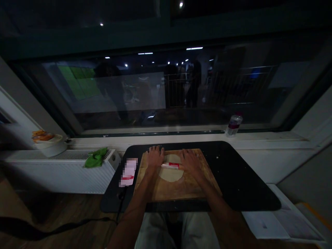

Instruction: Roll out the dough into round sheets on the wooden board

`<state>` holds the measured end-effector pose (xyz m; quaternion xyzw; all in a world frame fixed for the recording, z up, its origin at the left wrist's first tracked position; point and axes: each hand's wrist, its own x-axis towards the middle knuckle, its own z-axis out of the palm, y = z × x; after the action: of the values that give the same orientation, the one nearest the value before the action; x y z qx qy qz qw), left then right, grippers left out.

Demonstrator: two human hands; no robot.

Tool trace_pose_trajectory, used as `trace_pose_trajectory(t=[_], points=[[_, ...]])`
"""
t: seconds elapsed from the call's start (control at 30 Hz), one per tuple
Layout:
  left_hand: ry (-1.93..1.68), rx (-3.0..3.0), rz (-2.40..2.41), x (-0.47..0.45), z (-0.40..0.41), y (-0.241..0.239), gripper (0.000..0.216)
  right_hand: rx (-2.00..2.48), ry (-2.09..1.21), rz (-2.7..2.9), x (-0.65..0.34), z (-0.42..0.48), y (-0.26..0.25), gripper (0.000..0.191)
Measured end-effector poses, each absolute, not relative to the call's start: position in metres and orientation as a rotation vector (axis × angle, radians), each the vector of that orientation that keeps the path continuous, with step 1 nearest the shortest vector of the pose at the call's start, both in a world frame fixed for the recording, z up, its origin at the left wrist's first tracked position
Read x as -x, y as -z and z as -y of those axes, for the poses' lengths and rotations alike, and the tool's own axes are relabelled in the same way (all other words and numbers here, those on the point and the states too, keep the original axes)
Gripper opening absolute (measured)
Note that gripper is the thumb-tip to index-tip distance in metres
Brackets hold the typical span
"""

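Note:
A rolling pin [170, 166] with a red and white label lies crosswise on a thin, roundish sheet of dough [171, 175]. The dough rests on a wooden board [147, 194]. Over the pin's left end lies my left hand [155, 157], palm down, with its fingers stretched forward. My right hand [190, 159] covers the opposite end in the same way, fingers extended and slightly apart. Both palms hide the ends of the pin, and the label shows between them.
The board stands on a black table [233, 180]. A phone-like pinkish object [129, 173], partly blurred, lies left of it. A bottle [233, 124] stands on the windowsill. On the radiator are a green cloth [95, 158] and a white bowl [53, 148]. White papers [267, 223] lie lower right.

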<state>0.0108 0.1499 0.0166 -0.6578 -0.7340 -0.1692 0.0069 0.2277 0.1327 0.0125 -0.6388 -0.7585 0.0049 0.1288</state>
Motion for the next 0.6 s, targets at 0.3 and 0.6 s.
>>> trace_pose_trajectory(t=[0.3,0.6], points=[[0.734,2.045,2.385,-0.003,-0.189,-0.017,0.038,1.893,0.058,2.130,-0.225,-0.178,-0.034,0.051],[0.533,2.074,2.499,-0.006,-0.189,-0.019,0.041,1.883,0.029,2.213,-0.224,-0.192,-0.028,0.046]])
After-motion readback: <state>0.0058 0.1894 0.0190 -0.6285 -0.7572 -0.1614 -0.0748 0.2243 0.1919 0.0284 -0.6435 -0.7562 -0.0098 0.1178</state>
